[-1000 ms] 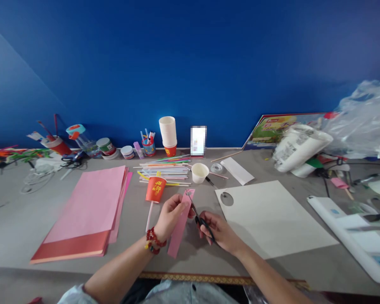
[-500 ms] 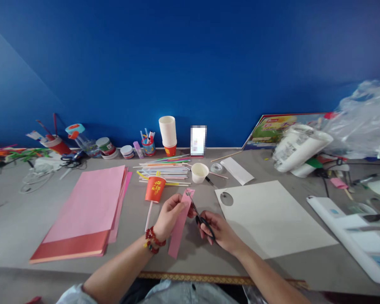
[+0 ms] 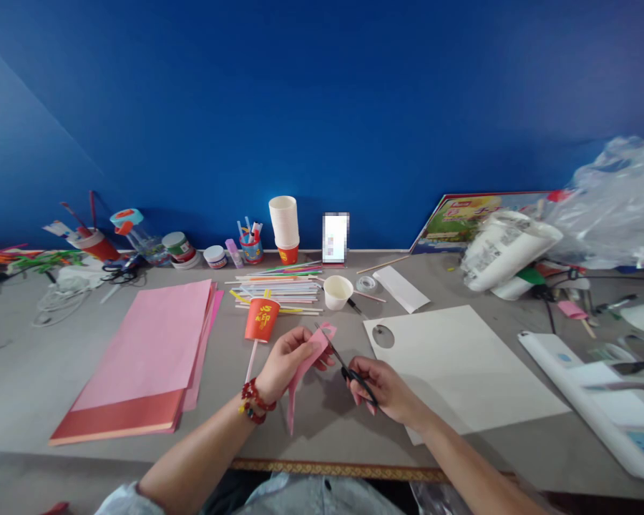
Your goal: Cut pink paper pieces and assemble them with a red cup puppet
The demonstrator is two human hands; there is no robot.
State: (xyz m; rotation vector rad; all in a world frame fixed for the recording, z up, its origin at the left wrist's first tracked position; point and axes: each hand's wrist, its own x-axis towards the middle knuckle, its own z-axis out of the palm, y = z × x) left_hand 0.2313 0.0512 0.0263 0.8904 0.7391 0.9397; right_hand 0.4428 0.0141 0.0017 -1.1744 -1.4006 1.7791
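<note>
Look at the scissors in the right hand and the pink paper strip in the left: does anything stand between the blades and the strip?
Nothing visible does. The left hand pinches the pink paper strip near its top, and the scissors in the right hand already reach the strip's upper edge with their blade tips.

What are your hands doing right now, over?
Left hand pinching pink paper strip. Right hand gripping scissors, blades at strip's top. Orange cup close behind, not touching.

Bare forearms, a red beaded bracelet [image 3: 254, 404] on the left wrist, a pale grey-blue sleeve [image 3: 119, 501] bunched at that elbow.
</note>
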